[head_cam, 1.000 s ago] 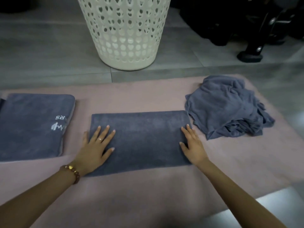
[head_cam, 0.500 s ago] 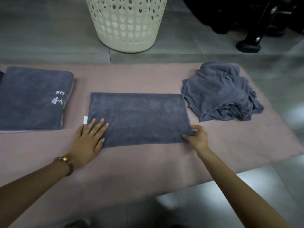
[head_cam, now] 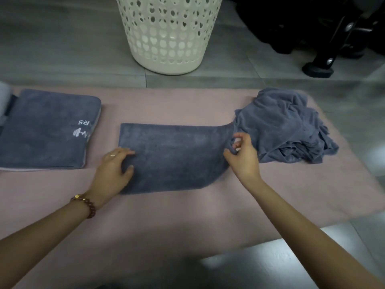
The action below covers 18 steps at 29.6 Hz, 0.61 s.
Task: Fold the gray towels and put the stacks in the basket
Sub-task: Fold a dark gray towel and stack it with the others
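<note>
A half-folded gray towel (head_cam: 175, 157) lies in the middle of the pink mat (head_cam: 187, 215). My left hand (head_cam: 113, 171) holds its near left edge, thumb on top and fingers over the edge. My right hand (head_cam: 242, 158) pinches the towel's right edge and has it lifted off the mat. A stack of folded gray towels (head_cam: 45, 130) with a white logo lies at the left. A crumpled pile of gray towels (head_cam: 285, 126) sits at the right, just behind my right hand. The white perforated basket (head_cam: 168, 32) stands on the floor beyond the mat.
Black equipment with a stand foot (head_cam: 318, 68) sits on the gray floor at the far right. A pale object (head_cam: 4, 101) shows at the left frame edge beside the folded stack. The mat's near right corner ends over glossy floor (head_cam: 270, 265).
My right hand went from lying flat on the towel to pinching its right edge and lifting it. My left hand shifted to the towel's near left edge and took hold of it.
</note>
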### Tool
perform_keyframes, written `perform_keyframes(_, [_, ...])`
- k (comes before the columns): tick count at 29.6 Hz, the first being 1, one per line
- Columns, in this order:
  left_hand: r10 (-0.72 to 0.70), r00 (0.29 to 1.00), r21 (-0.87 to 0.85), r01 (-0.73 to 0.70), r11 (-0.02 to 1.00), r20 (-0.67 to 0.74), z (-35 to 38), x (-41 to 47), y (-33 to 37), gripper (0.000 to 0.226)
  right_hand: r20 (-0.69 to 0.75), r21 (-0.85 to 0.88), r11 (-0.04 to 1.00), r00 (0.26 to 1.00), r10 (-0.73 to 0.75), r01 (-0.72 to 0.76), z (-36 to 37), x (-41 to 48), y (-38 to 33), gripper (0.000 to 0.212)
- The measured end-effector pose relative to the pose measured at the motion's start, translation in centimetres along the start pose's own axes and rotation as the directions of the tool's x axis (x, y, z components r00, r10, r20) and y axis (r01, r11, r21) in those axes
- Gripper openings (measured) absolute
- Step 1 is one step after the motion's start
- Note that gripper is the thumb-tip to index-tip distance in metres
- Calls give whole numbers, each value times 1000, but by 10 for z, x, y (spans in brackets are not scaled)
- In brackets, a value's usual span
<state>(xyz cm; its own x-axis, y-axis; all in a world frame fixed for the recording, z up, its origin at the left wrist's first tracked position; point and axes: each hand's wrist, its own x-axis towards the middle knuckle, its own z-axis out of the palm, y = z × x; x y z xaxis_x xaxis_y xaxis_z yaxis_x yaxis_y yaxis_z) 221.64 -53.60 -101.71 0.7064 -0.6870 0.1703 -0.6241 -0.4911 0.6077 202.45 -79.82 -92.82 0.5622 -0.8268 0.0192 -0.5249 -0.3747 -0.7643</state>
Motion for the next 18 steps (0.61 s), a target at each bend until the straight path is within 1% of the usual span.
perform_keyframes(1, [-78,996,-224,67,972,-42,-6,10,8,24,4,-23,996,996,-91,91,8,2,-24,43])
perform_keyframes(2, [-180,983,-434,149,888,-29,-14,19,16,19,26,-43,981,982,-187,188,18,1,-47,44])
perform_keyframes(3, [-279,960,-595,246,765,38,-20,28,23,19,69,-62,955,956,-284,289,29,-3,-69,45])
perform_keyframes(4, [-359,924,-703,340,624,128,-26,37,28,19,122,-74,922,921,-371,381,42,-9,-90,46])
perform_keyframes(5, [-415,880,-765,427,482,230,-29,44,29,20,177,-80,880,875,-450,469,56,-17,-107,46])
perform_keyframes(6, [-435,838,-796,495,348,330,-32,50,26,23,243,-77,831,818,-521,551,71,-28,-119,47])
perform_keyframes(7, [-437,801,-800,545,250,409,-33,53,22,30,325,-70,779,752,-573,623,86,-40,-126,50])
perform_keyframes(8, [-434,776,-790,579,203,458,-33,55,15,37,432,-75,731,682,-590,679,101,-51,-127,56])
perform_keyframes(9, [-450,754,-779,601,177,479,-29,55,8,42,548,-112,676,612,-570,729,115,-61,-123,66])
perform_keyframes(10, [-494,730,-767,617,176,474,-25,53,3,44,660,-176,613,555,-507,770,127,-66,-115,79])
perform_keyframes(11, [-550,705,-747,633,203,448,-20,50,-3,41,741,-237,561,521,-423,793,136,-69,-107,88])
perform_keyframes(12, [-592,692,-735,637,232,412,-15,48,-4,34,781,-282,534,515,-355,797,143,-68,-97,92])
perform_keyframes(13, [-620,708,-735,610,295,339,-10,46,-7,25,780,-315,525,531,-332,791,146,-63,-89,91])
perform_keyframes(14, [-615,749,-739,556,380,247,-5,45,-9,14,763,-346,516,555,-331,784,150,-56,-80,88])
perform_keyframes(15, [-575,800,-727,496,475,170,-1,43,-10,8,729,-374,510,585,-354,775,152,-47,-71,85])
perform_keyframes(16, [-514,850,-696,436,570,111,2,40,-10,22,685,-400,510,618,-386,762,154,-39,-62,81])
perform_keyframes(17, [-437,897,-649,374,663,71,4,37,-9,35,646,-430,529,659,-386,731,153,-33,-56,80])
perform_keyframes(18, [-359,933,-586,307,750,30,5,35,-6,41,618,-448,555,691,-375,701,152,-27,-49,84])
